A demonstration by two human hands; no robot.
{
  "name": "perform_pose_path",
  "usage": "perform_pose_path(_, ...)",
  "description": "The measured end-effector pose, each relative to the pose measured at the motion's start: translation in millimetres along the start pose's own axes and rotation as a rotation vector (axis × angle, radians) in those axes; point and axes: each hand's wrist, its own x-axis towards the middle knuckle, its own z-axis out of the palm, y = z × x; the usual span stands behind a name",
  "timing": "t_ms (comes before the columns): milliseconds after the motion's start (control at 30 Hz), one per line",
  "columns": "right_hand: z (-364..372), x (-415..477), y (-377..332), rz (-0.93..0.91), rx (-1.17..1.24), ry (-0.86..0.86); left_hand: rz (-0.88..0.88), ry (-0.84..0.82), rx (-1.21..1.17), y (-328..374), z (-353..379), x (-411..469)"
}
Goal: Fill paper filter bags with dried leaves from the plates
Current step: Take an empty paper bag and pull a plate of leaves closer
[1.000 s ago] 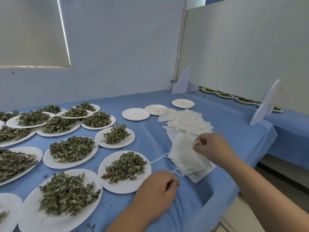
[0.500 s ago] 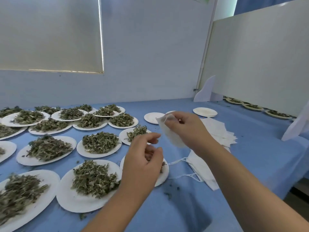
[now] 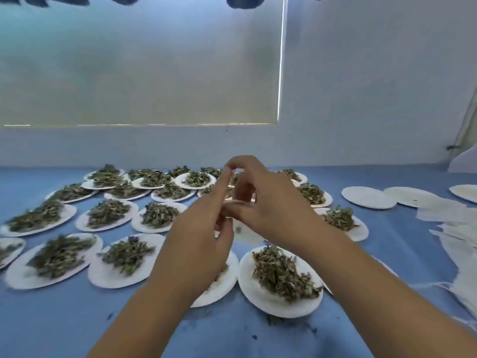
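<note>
Left hand (image 3: 196, 241) and right hand (image 3: 271, 210) meet above plates (image 3: 271, 306) of dried leaves (image 3: 281, 275). Right hand pinches a filter bag (image 3: 246, 233); whether the left hand grips it cannot be determined.

Filter bag (image 3: 244, 232) mostly hidden behind right hand (image 3: 271, 210); plates (image 3: 19, 276) blurred.

Soft bluish daylight; glare slits along blind (image 3: 139, 73) edges; motion blur throughout; wide-angle edge bending.

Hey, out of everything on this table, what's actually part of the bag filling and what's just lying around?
In the job:
left hand
right hand
bag, seemingly held by the right hand
leaves
plates
spare bags

Lying about:
empty plates
blind
crumbs
cloth
</note>
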Motion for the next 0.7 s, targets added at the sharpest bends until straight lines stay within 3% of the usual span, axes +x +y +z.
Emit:
perform_pose_path(100,15,4,-8,-0.067,0.008,0.036,0.012,0.047,0.138,-12,-21,-2)
perform_pose_path(267,32,-27,-1,0.0,-0.116,0.06,-0.108,0.094,0.202,-28,-45,-7)
perform_pose_path(533,75,-89,-2,-0.194,-0.424,-0.299,-0.422,0.194,0.133,-60,-63,3)
perform_pose_path(700,86,-91,0,-0.217,-0.504,-0.316,-0.441,0.182,0.159,-68,-68,9)
